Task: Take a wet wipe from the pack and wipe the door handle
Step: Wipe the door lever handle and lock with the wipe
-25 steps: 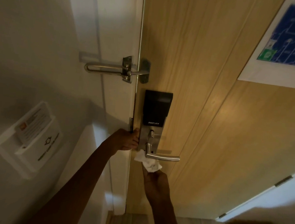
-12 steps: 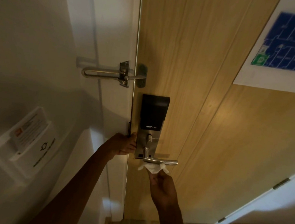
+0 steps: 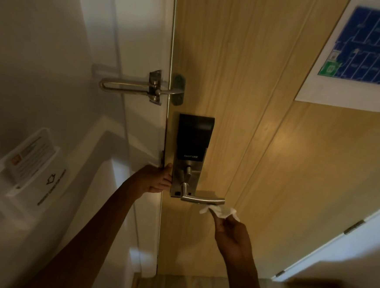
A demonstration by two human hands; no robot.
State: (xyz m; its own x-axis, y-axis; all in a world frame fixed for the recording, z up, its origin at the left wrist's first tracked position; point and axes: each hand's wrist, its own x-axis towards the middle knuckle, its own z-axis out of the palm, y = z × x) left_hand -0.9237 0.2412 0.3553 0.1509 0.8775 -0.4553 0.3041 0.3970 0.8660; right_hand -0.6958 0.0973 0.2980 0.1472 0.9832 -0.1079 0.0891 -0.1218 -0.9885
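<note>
A silver lever door handle (image 3: 202, 199) juts to the right from a steel lock plate under a black smart lock panel (image 3: 194, 137) on the wooden door (image 3: 263, 149). My right hand (image 3: 231, 235) pinches a crumpled white wet wipe (image 3: 221, 211) just below the lever's free end, touching or nearly touching its underside. My left hand (image 3: 157, 180) grips the door's edge beside the lock plate, fingers curled around it. The wipe pack is out of view.
A metal swing-bar door guard (image 3: 143, 88) spans frame and door above the lock. A white wall holder (image 3: 21, 164) with cards hangs at left. A blue floor-plan sign (image 3: 362, 53) is fixed on the door at upper right. Door hinges (image 3: 353, 227) show at right.
My right hand has slid the wipe rightward along the underside of the lever, from near the lock plate to the lever's free end. My left hand has stayed on the door edge.
</note>
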